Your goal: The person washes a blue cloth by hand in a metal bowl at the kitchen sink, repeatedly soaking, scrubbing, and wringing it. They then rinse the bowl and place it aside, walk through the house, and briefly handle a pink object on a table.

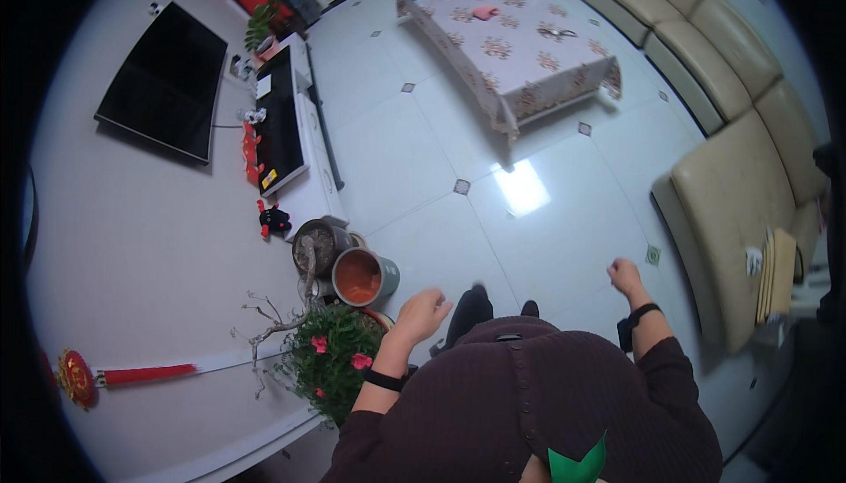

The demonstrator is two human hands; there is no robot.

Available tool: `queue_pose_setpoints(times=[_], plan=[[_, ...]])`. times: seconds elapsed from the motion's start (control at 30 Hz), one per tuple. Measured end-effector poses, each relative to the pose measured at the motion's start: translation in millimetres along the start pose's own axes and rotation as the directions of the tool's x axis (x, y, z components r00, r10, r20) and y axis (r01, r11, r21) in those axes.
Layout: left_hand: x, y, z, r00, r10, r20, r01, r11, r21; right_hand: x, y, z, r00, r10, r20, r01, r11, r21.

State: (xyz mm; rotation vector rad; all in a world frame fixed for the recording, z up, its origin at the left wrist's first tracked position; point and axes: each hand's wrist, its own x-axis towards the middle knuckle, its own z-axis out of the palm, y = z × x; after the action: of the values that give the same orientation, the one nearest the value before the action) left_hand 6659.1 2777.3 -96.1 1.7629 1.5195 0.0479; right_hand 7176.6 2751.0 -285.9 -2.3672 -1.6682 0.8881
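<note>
My left hand (422, 315) hangs in the air at my left side, its fingers loosely bent and slightly apart, holding nothing that I can see. It is nearest to a round grey bucket (382, 278) with a reddish-brown inside and to a leafy plant (330, 355) with pink-red flowers. Over the tiled floor to the right, my right hand (626, 277) is curled into a loose fist, with nothing visible in it. A black band circles each wrist.
A table with a flowered cloth (520, 51) stands ahead, bearing fruit and small items. The beige sofa (736, 183) lines the right side. Along the left wall are a low TV cabinet (308, 152), a television (167, 82) and a pot with a bare twisted trunk (319, 245).
</note>
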Motion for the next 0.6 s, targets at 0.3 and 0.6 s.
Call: queue_pose_setpoints(times=[0.3, 0.6], plan=[[194, -68, -119, 0.983, -0.177, 0.038, 0.175, 0.984, 0.043, 285, -230, -33, 0.978, -0.098, 0.182, 0.084, 0.993, 0.082], [368, -80, -281, 0.96, -0.188, -0.209, 0.173, 0.981, -0.086, 513, -372, -82, 0.948, -0.189, 0.256, 0.132, 0.966, 0.224]])
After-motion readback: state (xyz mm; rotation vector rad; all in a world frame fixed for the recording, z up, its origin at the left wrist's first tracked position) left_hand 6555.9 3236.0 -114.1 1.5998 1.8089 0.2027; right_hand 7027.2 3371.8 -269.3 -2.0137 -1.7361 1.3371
